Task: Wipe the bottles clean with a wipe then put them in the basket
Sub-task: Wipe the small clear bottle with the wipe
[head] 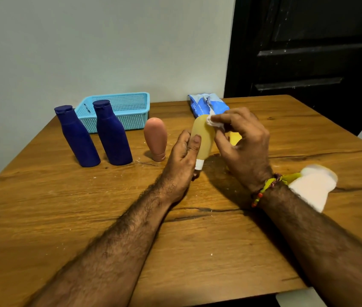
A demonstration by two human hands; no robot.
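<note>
Left hand (184, 151) wrapped around the lower part of a yellowish bottle (202, 138), thumb across its front, white cap pointing down just above the table (64, 218). Right hand (245, 140) closed on a small white wipe (213, 122), fingertips pressing it against the rounded upper end of that bottle. Behind the right hand, a glimpse of a second yellow bottle (235, 138), mostly hidden. Just left of the hands, a pink bottle (155, 138) standing on its cap. Further left, two dark blue bottles (77, 136) (112, 132) side by side, upright, caps up. Behind those, near the wall, a light blue mesh basket (131, 103), with no bottles in it. At the far edge beyond the hands, a blue pack of wipes (206, 104). Beside the right wrist, a flat white pad (313, 185) lying on the wood. Beaded band (264, 189) around the right wrist.
</note>
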